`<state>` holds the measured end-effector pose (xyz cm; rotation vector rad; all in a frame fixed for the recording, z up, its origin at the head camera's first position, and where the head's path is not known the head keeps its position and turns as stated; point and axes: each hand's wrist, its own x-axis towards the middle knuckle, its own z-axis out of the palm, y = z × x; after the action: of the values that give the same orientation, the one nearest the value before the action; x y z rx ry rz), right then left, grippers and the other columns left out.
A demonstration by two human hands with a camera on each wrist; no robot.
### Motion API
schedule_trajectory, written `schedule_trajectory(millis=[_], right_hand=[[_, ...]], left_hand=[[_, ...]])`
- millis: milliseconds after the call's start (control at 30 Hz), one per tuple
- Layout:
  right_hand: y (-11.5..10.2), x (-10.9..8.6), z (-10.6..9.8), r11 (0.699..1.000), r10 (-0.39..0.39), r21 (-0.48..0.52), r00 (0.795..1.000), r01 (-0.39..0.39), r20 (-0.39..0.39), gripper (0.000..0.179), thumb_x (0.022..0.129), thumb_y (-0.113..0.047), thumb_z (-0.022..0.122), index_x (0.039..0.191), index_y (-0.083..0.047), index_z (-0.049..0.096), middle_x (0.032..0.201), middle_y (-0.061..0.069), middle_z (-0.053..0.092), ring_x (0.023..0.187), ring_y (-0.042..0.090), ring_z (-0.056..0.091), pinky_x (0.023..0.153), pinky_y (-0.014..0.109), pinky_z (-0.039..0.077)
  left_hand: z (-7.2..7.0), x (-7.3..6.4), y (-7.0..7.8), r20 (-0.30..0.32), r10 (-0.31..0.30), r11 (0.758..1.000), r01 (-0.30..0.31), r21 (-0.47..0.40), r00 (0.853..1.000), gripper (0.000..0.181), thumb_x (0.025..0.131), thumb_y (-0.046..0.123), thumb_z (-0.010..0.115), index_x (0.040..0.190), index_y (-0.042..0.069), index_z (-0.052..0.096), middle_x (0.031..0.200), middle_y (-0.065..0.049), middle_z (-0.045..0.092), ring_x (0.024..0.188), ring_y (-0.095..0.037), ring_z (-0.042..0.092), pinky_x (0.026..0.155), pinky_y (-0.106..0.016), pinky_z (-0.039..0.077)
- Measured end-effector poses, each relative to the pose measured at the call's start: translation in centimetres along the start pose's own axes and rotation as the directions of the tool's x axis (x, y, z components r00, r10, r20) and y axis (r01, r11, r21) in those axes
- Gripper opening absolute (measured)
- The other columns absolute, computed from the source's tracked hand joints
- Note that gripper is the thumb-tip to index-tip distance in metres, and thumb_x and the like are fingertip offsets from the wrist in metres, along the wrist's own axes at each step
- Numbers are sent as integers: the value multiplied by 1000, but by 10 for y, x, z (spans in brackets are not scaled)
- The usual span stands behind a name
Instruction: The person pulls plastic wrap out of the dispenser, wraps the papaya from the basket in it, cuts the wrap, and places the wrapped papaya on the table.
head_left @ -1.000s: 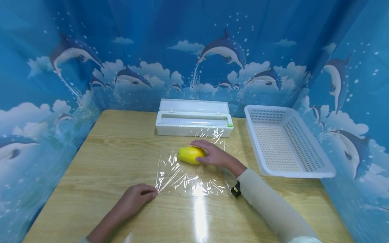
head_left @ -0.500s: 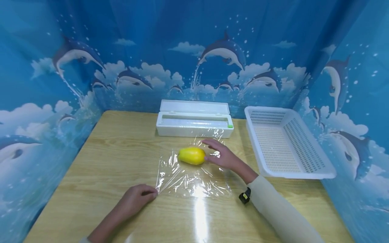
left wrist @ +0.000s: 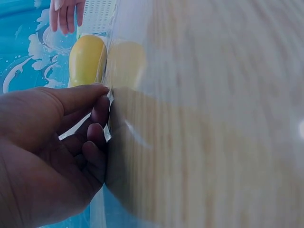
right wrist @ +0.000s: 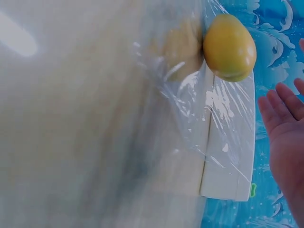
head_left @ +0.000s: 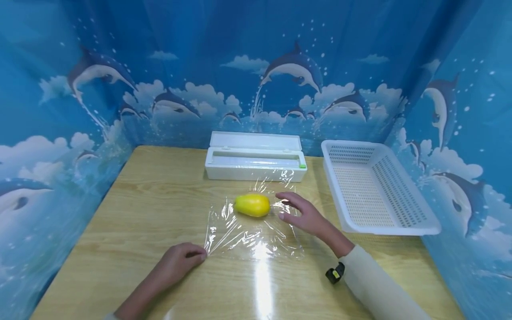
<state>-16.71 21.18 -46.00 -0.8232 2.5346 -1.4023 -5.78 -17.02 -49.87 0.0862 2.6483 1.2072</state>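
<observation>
A yellow papaya (head_left: 252, 205) lies on its side on a sheet of cling film (head_left: 244, 240) spread over the wooden table. From a white dispenser box (head_left: 230, 172), lid raised, the film runs toward me. My left hand (head_left: 180, 263) is at the film's near left corner; in the left wrist view its thumb and forefinger (left wrist: 97, 90) pinch the film's edge. Just right of the papaya, apart from it, my right hand (head_left: 306, 216) is held above the film with loosely spread fingers and nothing in them. The right wrist view shows its palm (right wrist: 289, 137) bare.
A white perforated basket (head_left: 338, 189) stands at the table's right side. Behind the table hangs a blue curtain (head_left: 240, 40) printed with dolphins, which also lines both sides. A black device (head_left: 335, 273) is strapped at my right wrist.
My right hand has let go of the papaya and drawn back to the right. The papaya stays on the film. My left hand has kept its place at the corner.
</observation>
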Motion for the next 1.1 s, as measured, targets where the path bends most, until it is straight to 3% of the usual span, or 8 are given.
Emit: schedule_trajectory(millis=[367, 600, 900, 1100], right_hand=[[5, -59, 9, 999, 19, -52, 1000, -18, 13, 50, 94, -20, 72, 140, -7, 56, 139, 8, 59, 122, 37, 61, 103, 58, 49], [10, -88, 9, 975, 16, -224, 1000, -15, 1, 47, 90, -28, 76, 132, -12, 63, 132, 0, 64, 116, 23, 64, 100, 48, 53], [20, -110, 11, 936, 1, -352, 1000, 0, 3, 46, 86, -32, 79, 128, -16, 66, 127, -4, 64, 118, 19, 61, 101, 46, 52], [23, -114, 12, 905, -23, -424, 1000, 28, 17, 46, 85, -33, 80, 126, -17, 67, 124, -5, 64, 116, 17, 60, 99, 44, 53]], left_hand=[[0, 3, 1, 7, 12, 1000, -12, -6, 1000, 7, 90, 23, 74, 97, 25, 77, 102, 6, 74, 101, -17, 68, 98, -49, 53], [0, 0, 0, 11, -2, 1000, 2, 0, 1000, 7, 90, 23, 74, 96, 25, 77, 100, 7, 73, 98, -14, 67, 95, -47, 54], [0, 1, 0, 13, -14, 1000, 14, 5, 1000, 8, 90, 24, 73, 98, 27, 77, 105, 6, 74, 104, -18, 67, 100, -51, 51], [0, 1, 0, 16, -7, 1000, 7, 3, 1000, 9, 90, 23, 73, 98, 27, 77, 105, 6, 74, 105, -19, 67, 101, -51, 51]])
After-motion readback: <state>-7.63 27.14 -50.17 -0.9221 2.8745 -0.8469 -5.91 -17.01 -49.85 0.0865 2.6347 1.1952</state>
